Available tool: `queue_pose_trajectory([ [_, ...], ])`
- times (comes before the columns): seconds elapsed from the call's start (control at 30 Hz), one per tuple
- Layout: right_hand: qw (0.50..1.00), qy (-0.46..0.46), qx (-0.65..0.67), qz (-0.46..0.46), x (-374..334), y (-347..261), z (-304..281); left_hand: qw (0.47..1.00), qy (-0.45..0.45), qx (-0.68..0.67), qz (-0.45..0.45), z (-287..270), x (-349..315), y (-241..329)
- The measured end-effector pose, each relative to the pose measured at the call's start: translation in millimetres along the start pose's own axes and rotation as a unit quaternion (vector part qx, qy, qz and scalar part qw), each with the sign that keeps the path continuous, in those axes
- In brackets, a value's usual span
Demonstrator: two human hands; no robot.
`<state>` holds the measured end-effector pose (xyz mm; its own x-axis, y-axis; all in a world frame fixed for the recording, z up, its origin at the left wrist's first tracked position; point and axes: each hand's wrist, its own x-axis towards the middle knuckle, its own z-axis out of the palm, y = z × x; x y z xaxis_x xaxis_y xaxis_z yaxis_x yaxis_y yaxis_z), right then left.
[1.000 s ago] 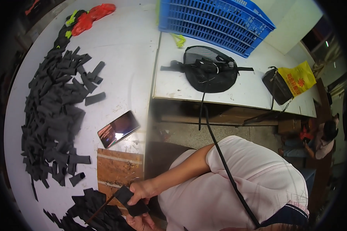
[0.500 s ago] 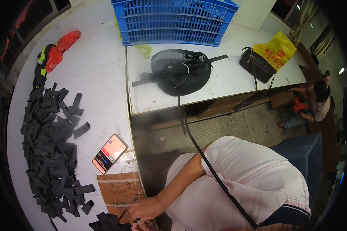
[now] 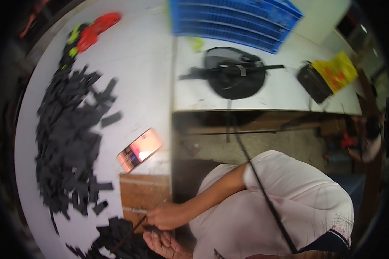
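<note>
Close together above the table's near edge are my two hands. My right hand (image 3: 165,216), the upper one in the picture, is closed at the end of a thin dark rod (image 3: 132,232). The rod slants down toward a heap of black fabric pieces (image 3: 114,233). Just below, my left hand (image 3: 160,244) is closed with a small dark fabric piece (image 3: 156,229) at its fingertips. Blur hides how it is pinched. A brown wooden board (image 3: 145,190) lies beside my hands.
A big pile of black fabric strips (image 3: 71,142) covers the table's left side. A lit phone (image 3: 139,150) lies near the board. Beyond are a black mesh hat (image 3: 235,82), a blue crate (image 3: 233,26), a dark handbag (image 3: 314,82) and a yellow bag (image 3: 338,73). Another person (image 3: 369,140) sits far right.
The whole view has swung, so the table and its things sit farther right and are blurred. My hands stay close together; more of my left hand and the fabric heap now shows.
</note>
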<state>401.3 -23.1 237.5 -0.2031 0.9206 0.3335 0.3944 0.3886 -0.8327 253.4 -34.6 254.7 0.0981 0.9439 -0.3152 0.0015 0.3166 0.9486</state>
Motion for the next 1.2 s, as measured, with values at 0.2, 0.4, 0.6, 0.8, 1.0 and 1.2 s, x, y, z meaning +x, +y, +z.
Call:
queue_pose_trajectory([
  [0.2,0.783,-0.159,0.511,0.318,0,1,-9,0.976,0.089,-0.198,0.024,4,-18,3],
  [0.4,0.725,-0.242,0.544,0.348,10,-11,-3,0.958,0.256,0.001,0.126,14,-20,1],
  [0.6,0.782,-0.208,0.476,0.344,18,-16,-12,0.945,0.067,-0.321,0.006,-1,-25,21],
  [0.8,0.781,-0.257,0.519,0.236,22,-32,-25,0.794,-0.236,-0.557,-0.059,-7,-41,51],
  [1.0,0.912,-0.145,0.365,0.117,38,-44,-27,0.977,0.127,0.002,0.17,12,-42,50],
  [1.2,0.98,-0.105,0.17,-0.014,49,-59,-30,0.967,0.147,-0.088,0.189,9,-37,48],
])
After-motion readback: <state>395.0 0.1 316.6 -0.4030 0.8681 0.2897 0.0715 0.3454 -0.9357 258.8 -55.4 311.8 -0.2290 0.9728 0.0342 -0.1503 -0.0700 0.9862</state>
